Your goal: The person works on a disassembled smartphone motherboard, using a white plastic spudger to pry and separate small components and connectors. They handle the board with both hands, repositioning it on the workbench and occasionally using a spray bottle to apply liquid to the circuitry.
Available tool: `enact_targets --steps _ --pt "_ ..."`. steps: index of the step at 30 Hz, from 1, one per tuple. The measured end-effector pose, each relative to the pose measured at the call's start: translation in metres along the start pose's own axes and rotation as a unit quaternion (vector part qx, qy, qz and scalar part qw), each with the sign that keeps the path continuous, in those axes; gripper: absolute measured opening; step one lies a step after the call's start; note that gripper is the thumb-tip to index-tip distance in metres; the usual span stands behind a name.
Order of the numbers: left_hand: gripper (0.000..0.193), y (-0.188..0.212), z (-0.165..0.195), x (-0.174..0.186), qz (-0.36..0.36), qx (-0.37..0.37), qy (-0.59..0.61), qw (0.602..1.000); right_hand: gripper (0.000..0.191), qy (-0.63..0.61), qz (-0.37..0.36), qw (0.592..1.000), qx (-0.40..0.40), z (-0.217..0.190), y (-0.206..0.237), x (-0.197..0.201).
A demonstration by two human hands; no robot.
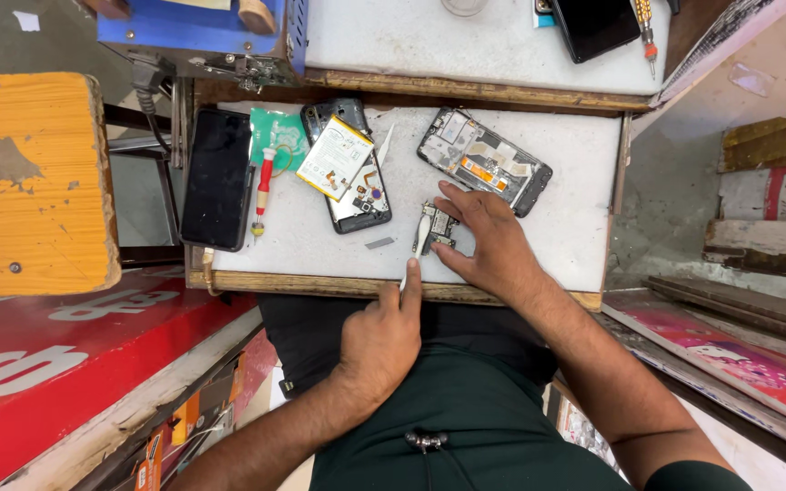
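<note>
On the white-topped bench (557, 227), the right hand (488, 236) pins a small dark circuit board (437, 225) between spread fingertips, while the left hand (379, 341), loosely curled, grips thin metal tweezers (418, 245) touching the board.

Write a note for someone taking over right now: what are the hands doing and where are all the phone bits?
Left hand: grips tweezers, tips at the circuit board.
Right hand: presses flat on the board, pinning it to the white tray.
Phone frame: open, lies just above the right hand.
Second open phone with a battery on top: tray centre.
Red screwdriver and black screen: tray's left side.
Done: both phones opened, board out.
Left: board not back in any phone.
</note>
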State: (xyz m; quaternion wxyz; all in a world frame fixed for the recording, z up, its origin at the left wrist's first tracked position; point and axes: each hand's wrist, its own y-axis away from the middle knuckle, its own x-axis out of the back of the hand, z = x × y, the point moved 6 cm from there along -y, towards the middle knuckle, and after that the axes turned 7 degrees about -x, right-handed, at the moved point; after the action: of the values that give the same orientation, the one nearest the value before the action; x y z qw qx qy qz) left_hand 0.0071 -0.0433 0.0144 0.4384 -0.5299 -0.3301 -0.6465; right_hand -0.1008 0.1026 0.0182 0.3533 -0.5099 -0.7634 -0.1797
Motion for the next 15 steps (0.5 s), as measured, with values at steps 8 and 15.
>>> enact_targets --steps 8,15 --pt "0.066 -0.010 -0.003 0.003 -0.016 0.019 0.018 1.000 0.085 0.010 -0.001 1.000 -0.009 0.006 0.003 -0.005" --pt "0.049 0.020 -0.049 0.025 0.033 0.122 0.194 0.973 0.078 0.018 -0.021 1.000 -0.015 -0.015 -0.008 0.007"
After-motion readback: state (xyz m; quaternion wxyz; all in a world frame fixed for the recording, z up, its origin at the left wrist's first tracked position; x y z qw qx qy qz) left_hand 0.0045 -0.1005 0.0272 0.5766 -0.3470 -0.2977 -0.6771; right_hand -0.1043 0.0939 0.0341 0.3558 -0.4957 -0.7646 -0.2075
